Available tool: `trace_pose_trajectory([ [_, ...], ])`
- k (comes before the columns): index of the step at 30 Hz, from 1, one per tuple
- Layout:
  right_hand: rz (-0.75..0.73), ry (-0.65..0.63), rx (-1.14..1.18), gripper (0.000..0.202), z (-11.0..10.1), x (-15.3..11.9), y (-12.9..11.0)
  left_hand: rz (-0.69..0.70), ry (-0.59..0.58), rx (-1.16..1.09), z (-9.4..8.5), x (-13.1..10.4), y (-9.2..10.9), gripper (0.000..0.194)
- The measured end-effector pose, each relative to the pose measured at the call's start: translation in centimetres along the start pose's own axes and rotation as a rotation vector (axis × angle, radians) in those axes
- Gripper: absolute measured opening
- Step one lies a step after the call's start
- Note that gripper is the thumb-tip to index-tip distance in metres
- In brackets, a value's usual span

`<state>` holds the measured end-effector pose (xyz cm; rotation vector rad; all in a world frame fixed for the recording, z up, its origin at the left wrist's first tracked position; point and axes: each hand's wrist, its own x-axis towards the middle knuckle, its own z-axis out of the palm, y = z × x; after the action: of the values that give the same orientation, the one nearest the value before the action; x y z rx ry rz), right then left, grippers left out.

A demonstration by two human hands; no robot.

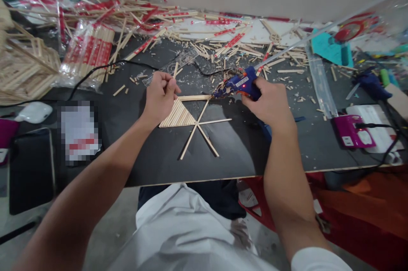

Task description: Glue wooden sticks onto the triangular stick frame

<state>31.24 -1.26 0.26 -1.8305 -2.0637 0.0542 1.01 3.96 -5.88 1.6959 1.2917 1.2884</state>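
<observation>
A flat wooden stick frame lies on the dark table, its spokes meeting at one point; the left wedge is filled with side-by-side sticks. My left hand is closed at the wedge's upper corner, its thumb and fingers pinching a short stick that points up. My right hand is wrapped round a blue glue gun with a small red light. The gun's nozzle is at the right end of the top stick. Whether it touches the wood cannot be made out.
Packed chopsticks and loose sticks and scraps lie along the back. A black phone and white case are at left. At right are a magenta power adapter and cables. A black cord crosses behind my left hand.
</observation>
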Motion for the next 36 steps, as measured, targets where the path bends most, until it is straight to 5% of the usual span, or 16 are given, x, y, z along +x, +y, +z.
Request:
trace_pose_trajectory([
  [11,0.148,0.020,0.004,0.022,-0.3,0.1,0.3,0.028,-0.005,0.061,0.0,-0.1,0.3,0.018],
  [19,0.278,0.114,0.000,0.040,1.8,0.3,1.5,0.157,-0.104,0.423,-1.1,-0.8,2.5,0.006],
  [24,0.007,0.335,0.127,0.032,1.9,0.0,-1.6,0.332,-0.224,0.645,-1.6,-1.5,4.5,0.019],
  [29,-0.425,0.169,0.314,0.024,3.1,0.0,-6.3,0.459,-0.319,0.673,-1.6,-2.0,5.0,0.030],
  [36,-0.425,0.176,0.307,0.023,4.7,0.1,-6.6,0.374,-0.335,0.662,-1.8,-1.7,5.1,0.030],
])
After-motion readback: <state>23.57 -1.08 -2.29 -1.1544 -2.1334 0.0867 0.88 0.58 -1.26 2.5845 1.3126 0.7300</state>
